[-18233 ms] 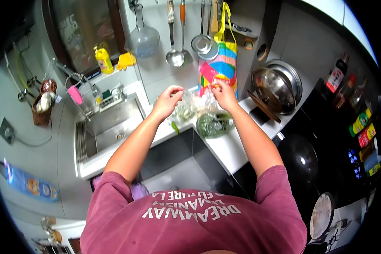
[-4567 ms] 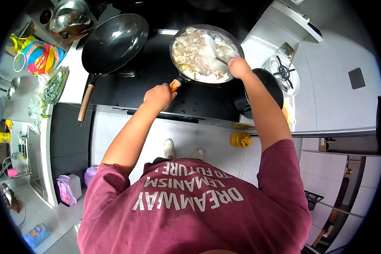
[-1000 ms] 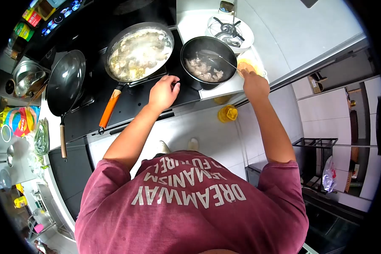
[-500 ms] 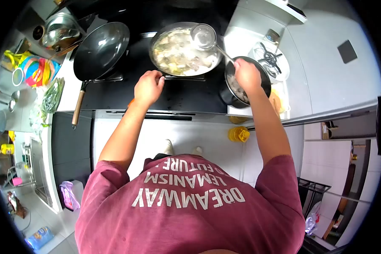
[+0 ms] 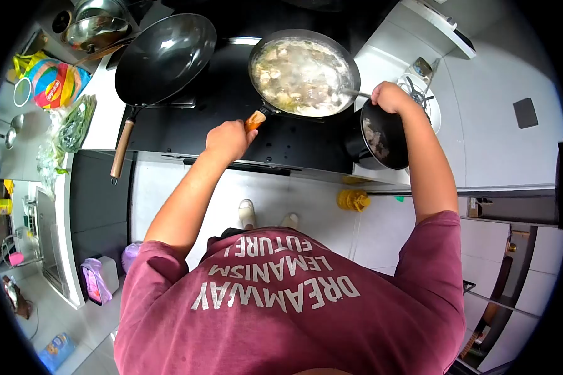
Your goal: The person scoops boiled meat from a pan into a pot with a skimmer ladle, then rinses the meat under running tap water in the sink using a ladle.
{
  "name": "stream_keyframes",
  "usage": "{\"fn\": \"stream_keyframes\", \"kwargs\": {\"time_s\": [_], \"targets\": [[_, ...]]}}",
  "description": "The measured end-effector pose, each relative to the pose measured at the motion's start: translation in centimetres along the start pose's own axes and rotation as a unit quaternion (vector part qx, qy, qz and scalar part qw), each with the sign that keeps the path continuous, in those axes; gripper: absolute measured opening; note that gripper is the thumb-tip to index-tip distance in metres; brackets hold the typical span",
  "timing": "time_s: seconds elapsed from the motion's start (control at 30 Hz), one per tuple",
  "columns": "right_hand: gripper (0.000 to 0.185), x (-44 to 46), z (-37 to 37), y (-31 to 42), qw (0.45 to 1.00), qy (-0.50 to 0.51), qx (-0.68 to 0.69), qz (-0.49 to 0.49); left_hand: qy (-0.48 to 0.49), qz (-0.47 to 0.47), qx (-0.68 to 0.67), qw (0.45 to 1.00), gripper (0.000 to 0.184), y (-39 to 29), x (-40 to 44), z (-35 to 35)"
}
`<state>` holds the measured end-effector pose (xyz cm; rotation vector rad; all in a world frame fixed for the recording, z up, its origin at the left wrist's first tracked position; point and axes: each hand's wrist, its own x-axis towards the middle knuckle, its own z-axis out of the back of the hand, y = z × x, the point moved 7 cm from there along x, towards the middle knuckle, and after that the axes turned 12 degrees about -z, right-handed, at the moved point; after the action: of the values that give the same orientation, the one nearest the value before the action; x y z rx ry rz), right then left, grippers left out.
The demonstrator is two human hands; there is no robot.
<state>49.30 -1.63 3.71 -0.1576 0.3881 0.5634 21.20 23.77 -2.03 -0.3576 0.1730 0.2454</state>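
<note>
My left hand [image 5: 228, 139] is closed around the wooden handle [image 5: 255, 119] of a wok [image 5: 354, 69] on the stove. Cloudy, steaming broth [image 5: 303, 72] with pale chunks and bits of green fills that wok. In my right hand [image 5: 391, 98] is the metal handle of a ladle [image 5: 356, 93]; its bowl is down in the broth near the right rim and hardly shows. Just below my right hand stands a black pot [image 5: 394, 140] with some greyish pieces [image 5: 375, 139] inside, partly covered by my forearm.
A dark wok [image 5: 162, 59] with a wooden handle sits on the left burner. Bagged green vegetables [image 5: 78, 125] and a colourful packet [image 5: 55, 84] lie on the left counter. Behind the pot is a white bowl or rack [image 5: 433, 112]. A yellow oil bottle [image 5: 353, 200] stands on the floor.
The ladle went from above the wok's right rim down into the broth. My left hand's grip now sits further back, with the wooden handle showing ahead of it. The view shifted slightly.
</note>
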Motion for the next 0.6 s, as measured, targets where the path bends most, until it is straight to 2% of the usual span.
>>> {"fn": "stream_keyframes", "kwargs": {"time_s": [0.03,0.07,0.2,0.37,0.6], "targets": [[0.014,-0.3,-0.7,0.0,0.995,0.029,0.092,-0.005,0.003,-0.002,0.001,1.000,0.045,0.0,0.1,-0.1],[0.016,-0.2,-2.4,-1.0,0.969,0.113,0.180,-0.126,0.006,-0.003,0.003,1.000,0.045,0.0,0.2,-0.1],[0.019,0.7,-6.6,3.3,0.910,0.190,0.346,-0.127,0.021,-0.006,0.008,1.000,0.045,-0.1,0.2,0.1],[0.020,1.4,-8.2,5.0,0.870,0.154,0.451,-0.127,0.005,-0.017,0.000,1.000,0.044,0.0,0.1,0.3],[0.023,-1.3,-7.2,3.5,0.856,0.053,0.498,-0.126,0.006,-0.018,0.015,1.000,0.043,-0.1,0.3,0.4]]}}
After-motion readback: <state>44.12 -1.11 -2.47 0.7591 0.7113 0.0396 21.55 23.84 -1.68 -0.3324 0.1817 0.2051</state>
